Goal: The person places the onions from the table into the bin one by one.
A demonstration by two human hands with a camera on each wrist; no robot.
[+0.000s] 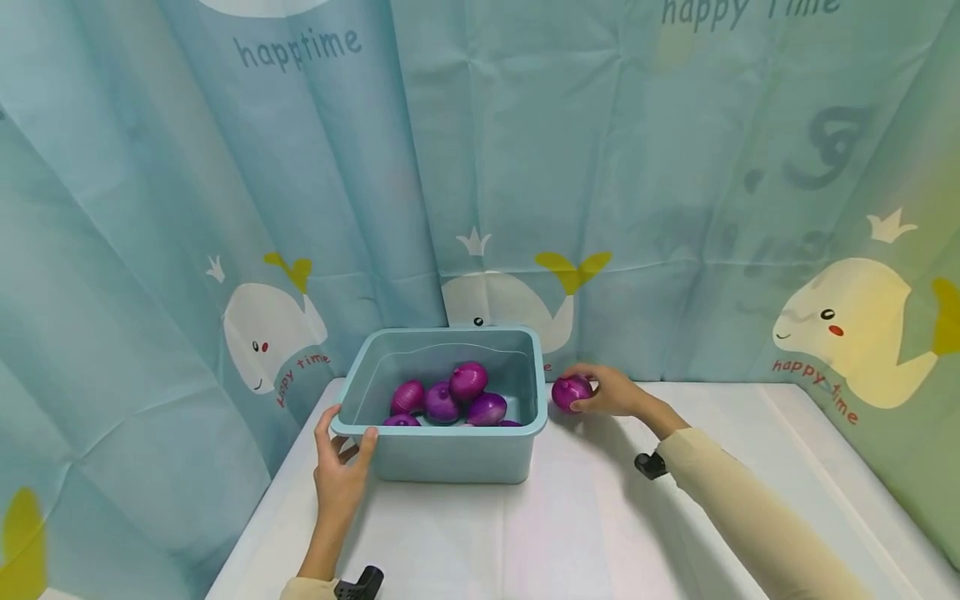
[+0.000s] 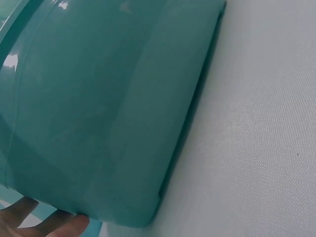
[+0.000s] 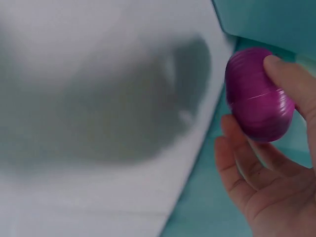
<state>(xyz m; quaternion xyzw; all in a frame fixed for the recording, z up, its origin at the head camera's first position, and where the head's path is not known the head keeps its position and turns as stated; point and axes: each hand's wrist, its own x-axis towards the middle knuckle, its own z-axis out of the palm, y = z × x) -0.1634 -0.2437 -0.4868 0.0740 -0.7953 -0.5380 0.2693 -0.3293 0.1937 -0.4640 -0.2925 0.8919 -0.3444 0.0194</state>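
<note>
My right hand (image 1: pixel 611 390) holds a shiny purple onion (image 1: pixel 572 393) between thumb and fingers, just right of a light blue plastic bin (image 1: pixel 450 457). In the right wrist view, the thumb presses the top of the onion (image 3: pixel 259 96) and the fingers lie under it. Several more purple onions (image 1: pixel 468 382) are in the bin, some partly hidden behind its front rim. At the bin's front left corner my left hand (image 1: pixel 341 479) grips the rim, thumb in front and fingers along the left side. The left wrist view shows those fingers (image 2: pixel 69 224) against the bin wall (image 2: pixel 113 108).
Beneath the bin is a table with a white cover (image 1: pixel 465 542). A light blue curtain (image 1: pixel 525 167) printed with whales hangs right behind the table's far edge and along both sides. Each wrist wears a small black camera (image 1: pixel 651 465).
</note>
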